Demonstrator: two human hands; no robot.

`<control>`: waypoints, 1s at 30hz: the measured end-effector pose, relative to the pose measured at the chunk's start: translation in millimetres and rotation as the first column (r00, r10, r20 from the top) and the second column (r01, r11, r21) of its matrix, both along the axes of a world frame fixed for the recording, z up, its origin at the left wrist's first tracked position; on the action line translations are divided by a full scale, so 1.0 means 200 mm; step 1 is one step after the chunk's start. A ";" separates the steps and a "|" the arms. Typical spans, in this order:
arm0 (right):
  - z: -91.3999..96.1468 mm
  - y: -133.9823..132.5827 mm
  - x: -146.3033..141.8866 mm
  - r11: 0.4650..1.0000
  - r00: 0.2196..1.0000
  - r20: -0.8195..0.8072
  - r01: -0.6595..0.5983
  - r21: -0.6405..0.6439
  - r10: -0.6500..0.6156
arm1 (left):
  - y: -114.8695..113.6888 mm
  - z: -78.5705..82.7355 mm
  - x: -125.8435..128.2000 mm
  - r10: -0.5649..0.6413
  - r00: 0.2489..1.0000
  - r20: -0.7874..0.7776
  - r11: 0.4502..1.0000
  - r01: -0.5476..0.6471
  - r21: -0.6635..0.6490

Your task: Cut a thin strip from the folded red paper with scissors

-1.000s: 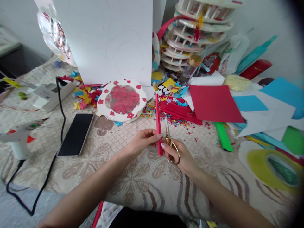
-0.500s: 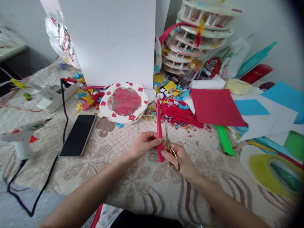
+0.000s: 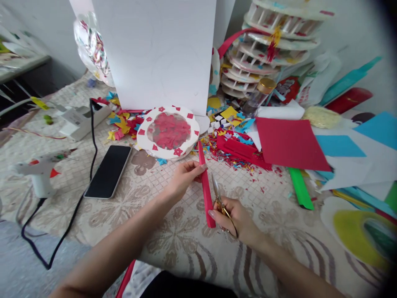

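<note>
A long, narrow strip of folded red paper (image 3: 206,191) is pinched by my left hand (image 3: 185,178) a little above its middle. My right hand (image 3: 237,217) grips gold-handled scissors (image 3: 219,200), whose blades look nearly closed and point away from me, just right of the strip. The right thumb lies against the strip's near end. Beyond my hands rests a white scalloped disc (image 3: 143,142) with a clear centre full of red paper pieces. Scraps of red paper and small cuttings (image 3: 243,151) are heaped to the right of the disc.
On the left are a black phone (image 3: 108,171), a glue gun (image 3: 40,174) with its cord and a power strip (image 3: 83,124). White board (image 3: 155,54) stands behind. To the right lie a red sheet (image 3: 291,142), a green strip (image 3: 300,188) and yellow tape (image 3: 350,227); a tiered model (image 3: 263,54) rises behind.
My left hand has slid toward the strip's far end, and the strip has tilted, its far end now pointing left. My right hand with the scissors has shifted slightly nearer me. The view has turned a little left.
</note>
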State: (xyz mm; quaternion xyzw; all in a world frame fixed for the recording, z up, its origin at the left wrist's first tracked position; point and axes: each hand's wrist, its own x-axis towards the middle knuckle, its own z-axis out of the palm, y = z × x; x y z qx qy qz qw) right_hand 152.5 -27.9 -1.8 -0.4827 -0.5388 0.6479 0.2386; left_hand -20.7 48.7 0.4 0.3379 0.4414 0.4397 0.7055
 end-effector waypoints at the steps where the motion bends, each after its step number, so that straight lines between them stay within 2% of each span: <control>1: 0.00 0.00 0.00 1.000 1.000 -0.012 -0.016 -0.005 0.016 | 0.01 0.00 -0.01 0.020 1.000 0.007 1.000 -0.020 0.000; 7: 0.02 -0.02 -0.01 0.991 0.990 -0.022 -0.136 -0.013 0.136 | 0.05 0.01 -0.04 0.122 0.992 0.043 0.992 -0.123 0.018; 13: 0.01 -0.04 0.00 0.981 0.980 -0.038 -0.194 -0.001 0.194 | 0.08 0.02 -0.08 0.192 0.980 0.053 0.980 -0.194 0.039; 18: 0.00 -0.05 0.01 0.982 0.979 -0.070 -0.191 -0.008 0.190 | 0.08 0.02 -0.09 0.190 0.982 0.022 0.980 -0.191 0.050; 21: -0.03 -0.05 0.02 0.994 0.992 -0.074 -0.103 -0.021 0.101 | 0.08 0.03 -0.09 0.103 0.994 -0.027 0.993 -0.101 0.054; 24: -0.05 -0.05 0.02 0.999 0.998 -0.064 -0.030 -0.028 0.029 | 0.06 0.03 -0.09 -0.113 0.991 -0.076 0.992 0.116 0.048; 27: -0.05 -0.04 0.01 0.999 0.999 -0.041 -0.032 -0.008 0.031 | 0.05 0.02 -0.08 -0.317 0.941 -0.119 0.947 0.322 0.022; 30: -0.02 -0.01 0.04 0.998 0.998 0.017 -0.053 0.014 0.053 | 0.04 0.01 -0.07 -0.353 0.925 -0.143 0.934 0.357 0.002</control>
